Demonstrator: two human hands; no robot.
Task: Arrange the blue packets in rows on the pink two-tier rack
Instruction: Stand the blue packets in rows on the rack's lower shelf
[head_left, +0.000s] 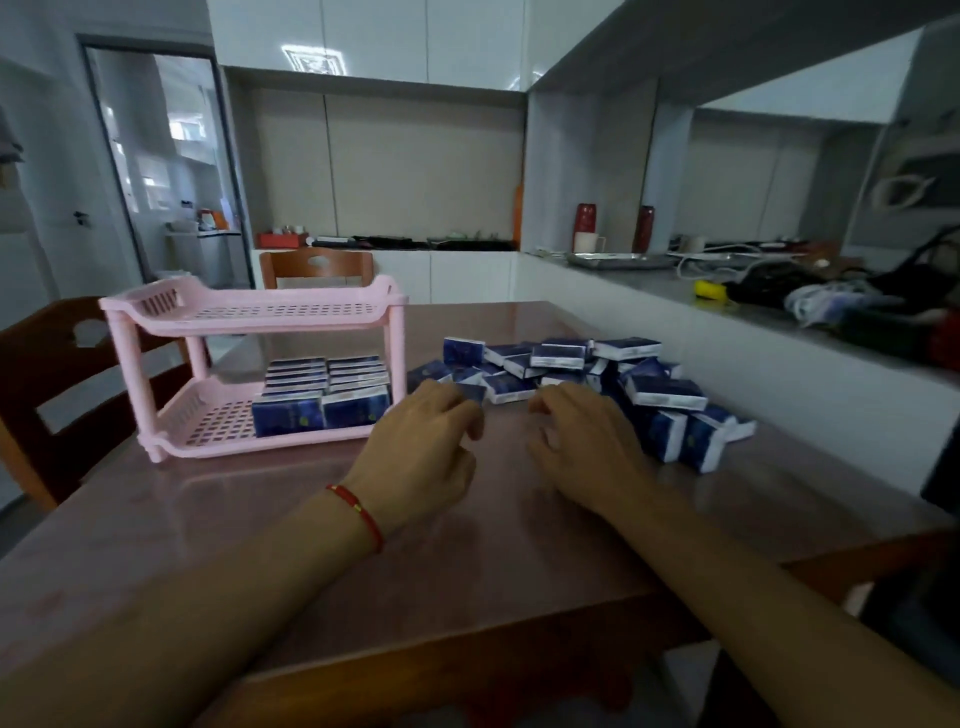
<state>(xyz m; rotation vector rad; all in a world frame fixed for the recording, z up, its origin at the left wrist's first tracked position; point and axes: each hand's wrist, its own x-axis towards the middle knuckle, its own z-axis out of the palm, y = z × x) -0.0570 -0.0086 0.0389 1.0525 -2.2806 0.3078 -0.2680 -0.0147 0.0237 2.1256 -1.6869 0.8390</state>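
The pink two-tier rack (156, 306) stands on the table at the left. Its lower tier holds two rows of blue packets (322, 400) on the right side; the top tier is bare. A loose pile of blue packets (561, 358) lies to the right of the rack. My left hand (421, 447), with a red string on its wrist, hovers at the near edge of the pile, fingers curled downward beside a packet. My right hand (582, 441) sits beside it, fingers bent over the pile's near edge. Neither hand clearly holds a packet.
The reddish table (260, 545) has a wooden front edge. Wooden chairs (47, 364) stand at the left and behind the rack. A white counter (675, 306) runs along the right, cluttered with bags and a metal tray.
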